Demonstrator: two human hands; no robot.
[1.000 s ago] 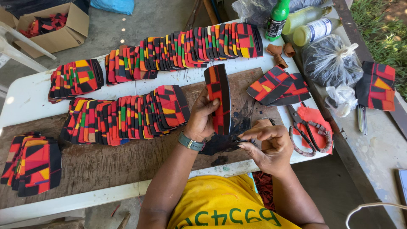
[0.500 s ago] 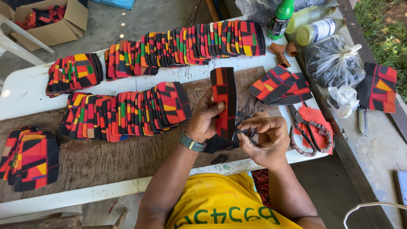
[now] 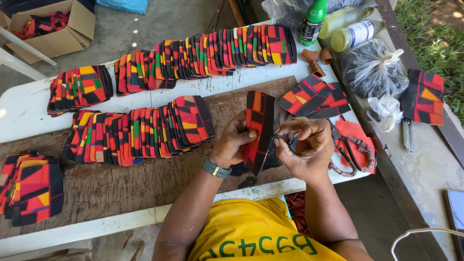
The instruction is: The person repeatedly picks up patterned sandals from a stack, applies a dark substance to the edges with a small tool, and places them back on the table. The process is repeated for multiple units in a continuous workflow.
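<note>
Work surface: a white table [image 3: 29,116] fills the left and centre of the frame, with a worn, dark wooden board [image 3: 121,186] laid across it. Three fanned rows of flat fabric pieces [image 3: 145,130], printed in red, orange, black and green blocks, lie overlapping on it: one row along the top centre, one at mid left, one stack at the lower left edge. A cardboard box [image 3: 53,29] sits on the floor in the upper left corner. Upper right: a knotted clear plastic bag [image 3: 372,67], a green bottle [image 3: 313,21], and red-handled pliers [image 3: 350,147] at mid right.

Item in hand: one printed fabric piece [image 3: 258,128], stiff, elongated, held upright at centre frame, just above the board.

Left hand [image 3: 232,142]: closed around the piece's left edge, thumb pressed across its face. Right hand [image 3: 307,145]: fingers curled, pinching a small dark fitting [image 3: 282,137] at the piece's right edge; its kind cannot be told.

Assessment: an attachment step at the edge appears under way. The next move would call for a steady grip and fine fingertip alignment.
</note>
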